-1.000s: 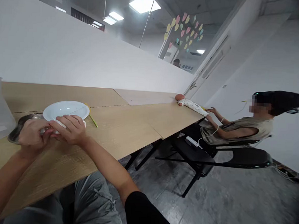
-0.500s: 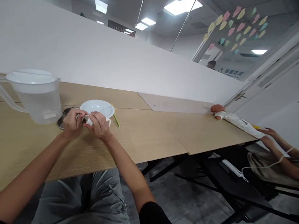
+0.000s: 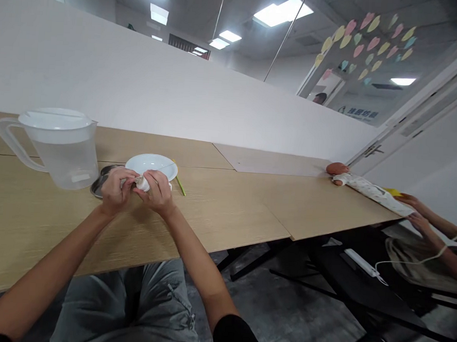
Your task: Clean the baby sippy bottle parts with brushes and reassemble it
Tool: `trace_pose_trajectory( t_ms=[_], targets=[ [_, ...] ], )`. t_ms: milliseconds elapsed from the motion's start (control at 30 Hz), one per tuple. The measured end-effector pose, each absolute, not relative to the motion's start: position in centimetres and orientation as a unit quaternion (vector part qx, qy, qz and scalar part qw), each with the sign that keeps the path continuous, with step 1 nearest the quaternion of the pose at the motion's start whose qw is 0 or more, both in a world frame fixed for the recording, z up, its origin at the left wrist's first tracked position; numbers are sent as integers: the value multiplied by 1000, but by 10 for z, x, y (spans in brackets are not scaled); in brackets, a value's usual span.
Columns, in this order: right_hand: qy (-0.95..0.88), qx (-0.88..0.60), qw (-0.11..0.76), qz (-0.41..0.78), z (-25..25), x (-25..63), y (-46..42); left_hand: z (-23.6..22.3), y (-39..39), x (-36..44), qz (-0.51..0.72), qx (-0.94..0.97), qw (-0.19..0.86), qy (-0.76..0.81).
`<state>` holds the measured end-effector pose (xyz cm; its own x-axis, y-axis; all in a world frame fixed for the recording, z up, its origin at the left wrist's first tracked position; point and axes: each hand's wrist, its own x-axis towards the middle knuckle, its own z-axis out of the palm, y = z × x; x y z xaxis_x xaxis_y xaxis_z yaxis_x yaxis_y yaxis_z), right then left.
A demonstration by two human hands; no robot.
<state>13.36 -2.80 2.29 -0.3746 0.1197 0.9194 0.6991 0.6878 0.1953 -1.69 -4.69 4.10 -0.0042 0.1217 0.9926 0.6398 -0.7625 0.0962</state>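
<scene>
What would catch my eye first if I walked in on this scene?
At the table's middle, the left hand and right hand grip a small white object, beside a white plate and a clear plastic pitcher. Far along the table lies a baby doll, with colourful paper hearts on the glass above.

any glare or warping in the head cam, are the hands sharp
In the head view, the ceiling lights burn out to pure white, the wide lens stretches the table and the forearms, and the top right corner darkens. The left hand and right hand look fairly sharp, but the small white thing between them shows little detail.
</scene>
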Motion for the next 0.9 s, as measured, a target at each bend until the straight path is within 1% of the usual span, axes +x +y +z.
trace_pose_trajectory(
  t_ms=[100, 300, 400, 533, 600, 700, 767, 833, 900],
  targets=[
    [-780, -262, 494, -282, 23, 136, -28, 41, -47, -17, -647, -682, 213, -266],
    [-767, -277, 505, -281, 27, 137, -29, 37, -42, -20, -646, -695, 190, -252],
    [-765, -280, 506, -283, 27, 137, -29, 37, -41, -21, -635, -698, 214, -253],
    [-773, -290, 504, -254, 25, 137, -30, 37, -40, -21, -631, -701, 237, -231],
    [-769, -287, 517, -241, 25, 137, -30, 37, -40, -22, -628, -705, 238, -229],
    [-764, -274, 536, -233, 26, 137, -31, 37, -40, -23, -618, -703, 212, -282],
    [-772, -271, 526, -232, 26, 137, -32, 38, -42, -23, -619, -696, 188, -313],
    [-779, -274, 516, -229, 27, 135, -33, 39, -44, -21, -631, -689, 161, -318],
    [-774, -276, 524, -224, 27, 132, -36, 41, -47, -19, -649, -678, 130, -320]
  ],
)
